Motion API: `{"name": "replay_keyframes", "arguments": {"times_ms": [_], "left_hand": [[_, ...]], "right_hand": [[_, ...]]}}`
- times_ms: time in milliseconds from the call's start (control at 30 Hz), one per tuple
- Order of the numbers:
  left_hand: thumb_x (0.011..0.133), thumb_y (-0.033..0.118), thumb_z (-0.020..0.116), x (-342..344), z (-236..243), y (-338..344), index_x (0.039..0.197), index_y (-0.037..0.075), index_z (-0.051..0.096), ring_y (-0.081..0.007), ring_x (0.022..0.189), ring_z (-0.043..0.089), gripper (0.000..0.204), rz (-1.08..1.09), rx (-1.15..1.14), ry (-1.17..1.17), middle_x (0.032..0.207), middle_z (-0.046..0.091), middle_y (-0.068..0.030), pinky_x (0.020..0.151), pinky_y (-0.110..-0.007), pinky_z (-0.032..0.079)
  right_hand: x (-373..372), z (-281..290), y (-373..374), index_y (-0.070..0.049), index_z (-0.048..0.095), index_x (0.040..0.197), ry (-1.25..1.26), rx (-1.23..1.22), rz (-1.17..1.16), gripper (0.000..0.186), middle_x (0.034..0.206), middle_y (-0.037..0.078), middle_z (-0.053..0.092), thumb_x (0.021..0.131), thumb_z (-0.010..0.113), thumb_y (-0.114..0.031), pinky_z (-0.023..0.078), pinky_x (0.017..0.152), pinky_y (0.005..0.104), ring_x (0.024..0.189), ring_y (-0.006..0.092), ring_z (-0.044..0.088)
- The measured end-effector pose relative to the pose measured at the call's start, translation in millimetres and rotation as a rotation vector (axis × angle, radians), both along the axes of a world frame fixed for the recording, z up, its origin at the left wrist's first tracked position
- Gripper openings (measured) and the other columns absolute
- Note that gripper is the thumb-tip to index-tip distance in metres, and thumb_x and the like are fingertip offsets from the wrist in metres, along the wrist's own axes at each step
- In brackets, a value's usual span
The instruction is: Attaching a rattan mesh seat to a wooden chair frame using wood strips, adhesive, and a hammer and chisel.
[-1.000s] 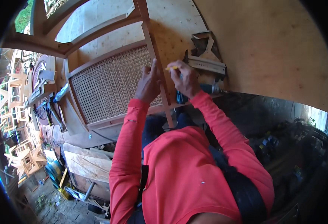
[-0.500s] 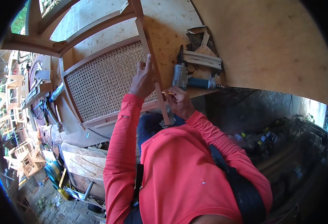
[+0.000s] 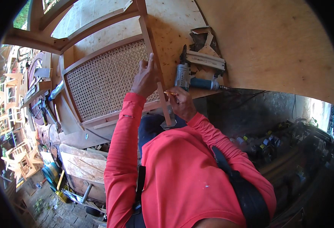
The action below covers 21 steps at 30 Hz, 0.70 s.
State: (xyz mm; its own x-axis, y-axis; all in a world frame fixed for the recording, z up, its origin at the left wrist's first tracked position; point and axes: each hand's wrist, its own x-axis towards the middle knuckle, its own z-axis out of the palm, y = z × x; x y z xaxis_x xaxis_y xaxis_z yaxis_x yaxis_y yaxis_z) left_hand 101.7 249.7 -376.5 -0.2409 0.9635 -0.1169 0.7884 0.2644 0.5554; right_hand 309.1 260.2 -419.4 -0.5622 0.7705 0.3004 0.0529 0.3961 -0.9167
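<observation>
So your plywood bench (image 3: 170,21) filled the upper middle of the frame, with a big plywood panel (image 3: 273,45) across the upper right and a paved floor (image 3: 66,209) at lower left near some pale wooden stools (image 3: 22,157). The wooden frame (image 3: 101,27) took up the upper left, its cane panel (image 3: 104,78) sitting left of center. Edge-wise, its right rail (image 3: 162,103) ran down between your hands, and a strip of bench separated that rail from the nail gun (image 3: 202,83). Your left hand (image 3: 145,79) lay over the panel's right edge, index finger straight, others folded; couldn't tell if they gripped anything. Your right hand (image 3: 183,104) pinched a yellow pencil (image 3: 170,93) right by the rail, can't say if touching. Container-wise, what looked like a clear bottle (image 3: 56,91) lay left of the panel, contents too small to make out.
</observation>
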Motion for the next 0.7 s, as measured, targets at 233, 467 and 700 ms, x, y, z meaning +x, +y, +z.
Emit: {"name": "replay_keyframes", "arguments": {"times_ms": [233, 467, 700], "left_hand": [[0.08, 0.004, 0.084, 2.8, 5.4, 1.2, 0.168, 0.01, 0.018, -0.053, 0.111, 0.061, 0.11, 0.043, -0.069, -0.002, 0.13, 0.048, -0.0293, 0.093, -0.052, 0.055], [0.083, 0.001, 0.079, 9.2, 18.0, -20.4, 0.162, 0.008, 0.028, -0.0502, 0.108, 0.062, 0.094, 0.141, 0.23, 0.025, 0.133, 0.048, -0.0298, 0.095, -0.053, 0.054], [0.089, 0.009, 0.074, 73.3, 73.8, -84.5, 0.123, 0.004, 0.056, -0.0385, 0.096, 0.07, 0.038, -0.085, 0.136, -0.035, 0.116, 0.063, -0.0175, 0.076, -0.048, 0.057]], "right_hand": [[34.6, 11.2, -16.1, 0.001, 0.07, 0.106, -0.117, -0.098, 0.189, 0.011, 0.092, 0.014, 0.068, 0.096, 0.068, 0.001, 0.048, 0.06, 0.0294, 0.067, 0.021, 0.065], [42.8, 48.5, -2.4, 0.003, 0.068, 0.102, -0.134, -0.336, 0.042, 0.011, 0.085, 0.012, 0.068, 0.102, 0.066, -0.008, 0.053, 0.064, 0.0322, 0.07, 0.02, 0.068], [12.6, 71.3, 1.1, 0.004, 0.071, 0.099, -0.115, -0.49, 0.044, 0.018, 0.082, 0.007, 0.071, 0.105, 0.065, -0.012, 0.051, 0.061, 0.0275, 0.066, 0.0118, 0.066]]}}
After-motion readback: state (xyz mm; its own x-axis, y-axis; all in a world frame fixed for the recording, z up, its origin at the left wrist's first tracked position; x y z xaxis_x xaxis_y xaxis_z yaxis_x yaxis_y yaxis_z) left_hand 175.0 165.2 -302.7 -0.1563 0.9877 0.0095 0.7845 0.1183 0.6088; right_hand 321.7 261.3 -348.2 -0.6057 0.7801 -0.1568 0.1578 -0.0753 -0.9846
